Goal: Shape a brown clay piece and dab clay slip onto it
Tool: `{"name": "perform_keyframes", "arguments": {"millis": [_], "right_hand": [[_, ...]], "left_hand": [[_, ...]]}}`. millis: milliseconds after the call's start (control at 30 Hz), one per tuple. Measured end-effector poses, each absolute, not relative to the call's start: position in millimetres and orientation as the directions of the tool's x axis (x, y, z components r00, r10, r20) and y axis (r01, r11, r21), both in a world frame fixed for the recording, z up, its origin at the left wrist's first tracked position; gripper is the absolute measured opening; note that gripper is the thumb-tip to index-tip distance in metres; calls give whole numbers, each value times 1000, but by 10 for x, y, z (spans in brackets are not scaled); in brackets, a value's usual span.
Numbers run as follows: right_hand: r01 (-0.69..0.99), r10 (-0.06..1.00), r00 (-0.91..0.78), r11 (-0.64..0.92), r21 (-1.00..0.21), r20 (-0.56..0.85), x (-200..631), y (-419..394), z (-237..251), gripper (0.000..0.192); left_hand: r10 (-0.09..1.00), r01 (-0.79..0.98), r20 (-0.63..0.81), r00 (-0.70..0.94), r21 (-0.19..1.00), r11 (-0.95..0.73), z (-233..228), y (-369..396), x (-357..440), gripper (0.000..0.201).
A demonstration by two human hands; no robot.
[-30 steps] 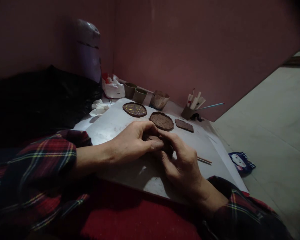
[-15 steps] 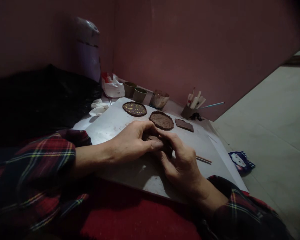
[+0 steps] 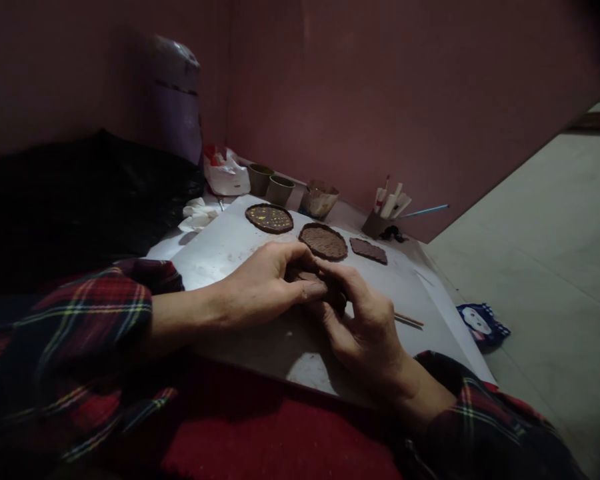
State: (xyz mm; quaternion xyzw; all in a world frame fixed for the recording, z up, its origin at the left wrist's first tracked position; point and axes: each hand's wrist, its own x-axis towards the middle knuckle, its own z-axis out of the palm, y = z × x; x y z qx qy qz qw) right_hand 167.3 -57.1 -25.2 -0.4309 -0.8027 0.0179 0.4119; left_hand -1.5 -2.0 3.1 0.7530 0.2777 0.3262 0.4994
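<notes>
Both hands are closed around one small clay piece (image 3: 307, 275), pinched between the left hand (image 3: 265, 283) and the right hand (image 3: 363, 327) just above the white board (image 3: 220, 250), apparently so its edge can be shaped. Just right of the right hand a wooden stick (image 3: 409, 321) is laid within reach. Beyond the hands, three flattened clay discs (image 3: 323, 241) are set out in a row, likely to dry; farther still, cups (image 3: 270, 183) are kept against the wall.

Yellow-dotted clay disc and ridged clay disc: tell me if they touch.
Apart. The head view shows bare white board between the yellow-dotted clay disc and the ridged clay disc.
</notes>
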Motion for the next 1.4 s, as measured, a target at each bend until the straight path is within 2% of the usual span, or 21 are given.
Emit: {"name": "perform_keyframes", "arguments": {"millis": [1133, 1400], "right_hand": [[675, 689, -294, 640, -366, 662, 1675, -571, -242, 41], [678, 692, -292, 636, -367, 661, 1668, -569, -238, 40]], "left_hand": [[727, 143, 231, 646, 899, -413, 34, -7, -28, 21], [737, 125, 213, 642, 919, -374, 42, -13, -30, 19]]}}
